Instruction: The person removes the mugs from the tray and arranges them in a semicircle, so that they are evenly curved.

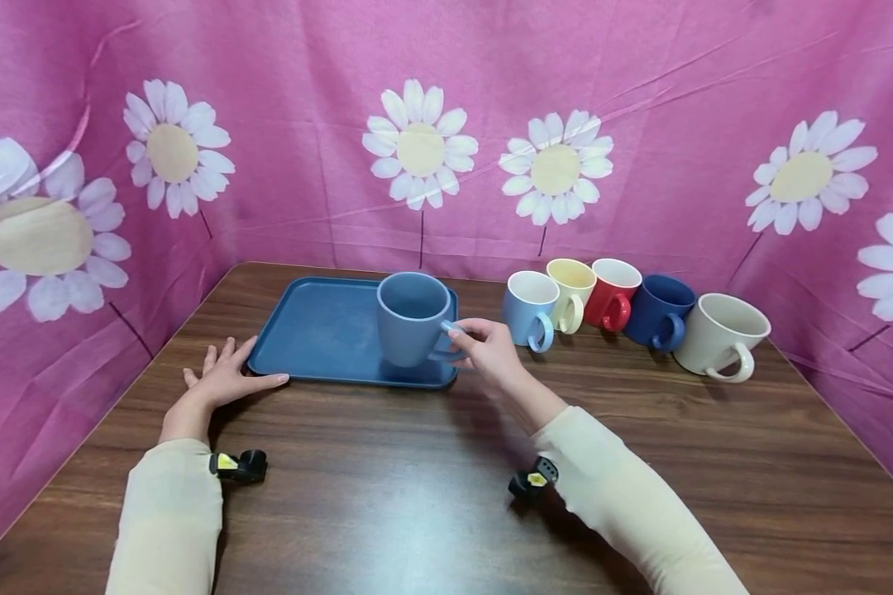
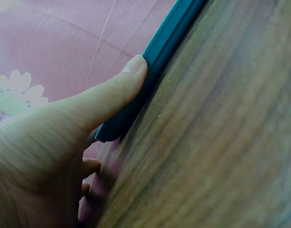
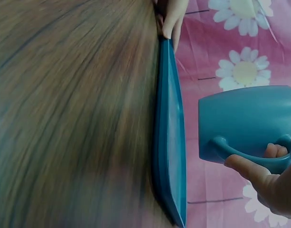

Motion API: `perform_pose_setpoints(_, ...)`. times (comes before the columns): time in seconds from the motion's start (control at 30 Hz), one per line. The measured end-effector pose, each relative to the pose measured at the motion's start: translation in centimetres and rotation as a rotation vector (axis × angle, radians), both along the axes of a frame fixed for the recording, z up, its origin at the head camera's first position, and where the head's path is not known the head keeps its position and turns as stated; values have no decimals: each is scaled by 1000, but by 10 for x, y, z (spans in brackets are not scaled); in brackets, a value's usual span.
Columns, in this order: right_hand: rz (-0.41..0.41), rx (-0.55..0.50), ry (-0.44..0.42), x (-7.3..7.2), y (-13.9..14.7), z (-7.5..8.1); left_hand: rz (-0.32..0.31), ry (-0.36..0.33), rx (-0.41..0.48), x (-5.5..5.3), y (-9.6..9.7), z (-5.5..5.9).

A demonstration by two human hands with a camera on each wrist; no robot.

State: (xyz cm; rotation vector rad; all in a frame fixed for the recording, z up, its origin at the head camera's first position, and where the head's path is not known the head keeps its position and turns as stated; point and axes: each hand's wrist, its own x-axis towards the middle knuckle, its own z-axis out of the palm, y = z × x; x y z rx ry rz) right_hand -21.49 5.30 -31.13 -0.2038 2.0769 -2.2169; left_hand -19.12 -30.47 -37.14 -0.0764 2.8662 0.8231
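Note:
A grey-blue mug (image 1: 409, 322) hangs upright over the right part of the blue tray (image 1: 320, 330). My right hand (image 1: 487, 351) grips its handle with fingers and thumb. In the right wrist view a gap separates the mug (image 3: 247, 123) from the tray (image 3: 163, 133). At the tray's near left corner, my left hand (image 1: 219, 380) rests with fingers spread. Its thumb (image 2: 117, 88) lies straight against the near rim, while the other fingers are beside the left side, partly hidden in the left wrist view.
To the right, a row of mugs stands on the wooden table (image 1: 387, 463): light blue (image 1: 524, 306), pale yellow (image 1: 571, 285), red (image 1: 613, 289), dark blue (image 1: 658, 310) and cream (image 1: 714, 335). A pink flowered cloth (image 1: 298, 165) hangs behind the table.

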Motion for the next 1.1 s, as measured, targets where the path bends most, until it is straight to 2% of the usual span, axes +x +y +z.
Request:
perform_pose_setpoints(0.3,-42,104,18,5,39,-3,-2,3,-4,0,-1,-2)
perform_pose_setpoints(0.43,-67,75,-8,7,53,-5,-1,3,-1,0,-1,-2)
perform_pose_setpoints(0.6,-70,-9,-40,8,69,-8,-1,1,5,-1,-1,-2)
perform_pose_setpoints(1.1,-75,-61,-113,4,102,-20,-6,-9,10,-1,-1,-1)
